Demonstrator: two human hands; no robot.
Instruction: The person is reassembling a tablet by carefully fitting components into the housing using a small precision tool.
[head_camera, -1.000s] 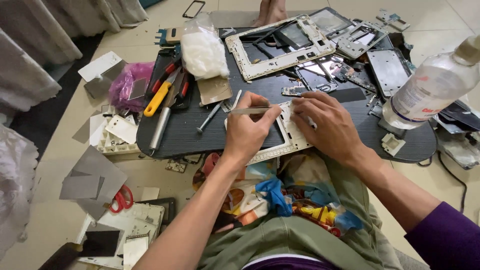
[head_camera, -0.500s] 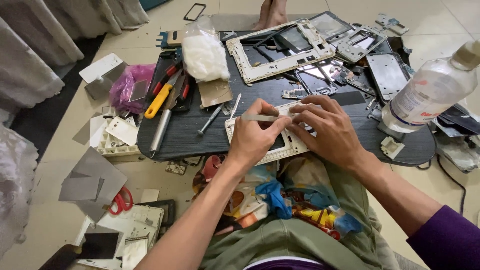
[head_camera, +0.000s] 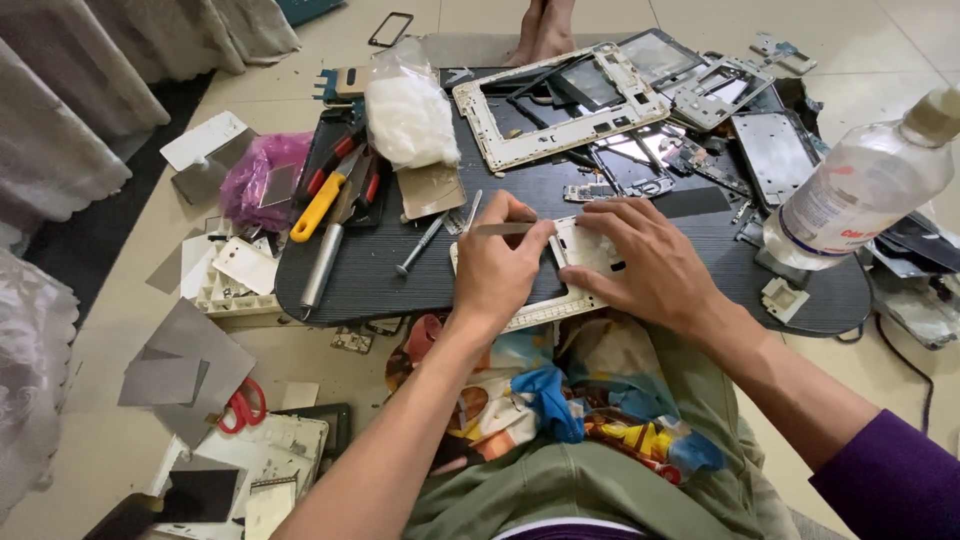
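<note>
While left hand (head_camera: 497, 268) grips tweezers (head_camera: 505, 229), white frame (head_camera: 580, 250) beneath right hand (head_camera: 645, 262)

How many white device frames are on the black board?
2: a large white frame at the board's far side, and a smaller one under both hands at the near edge. Others may be hidden.

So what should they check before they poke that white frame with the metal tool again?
1. Left hand grips the metal tool: ok.
2. Right hand lies flat on the white frame, pinning it: ok.
3. Frame fully on the black board: not ok, its near edge overhangs.
4. Loose screwdriver apart from the hands: ok.
5. Clear bottle upright: not ok, it tilts.
6. Tool tip seated: cannot tell.
</note>
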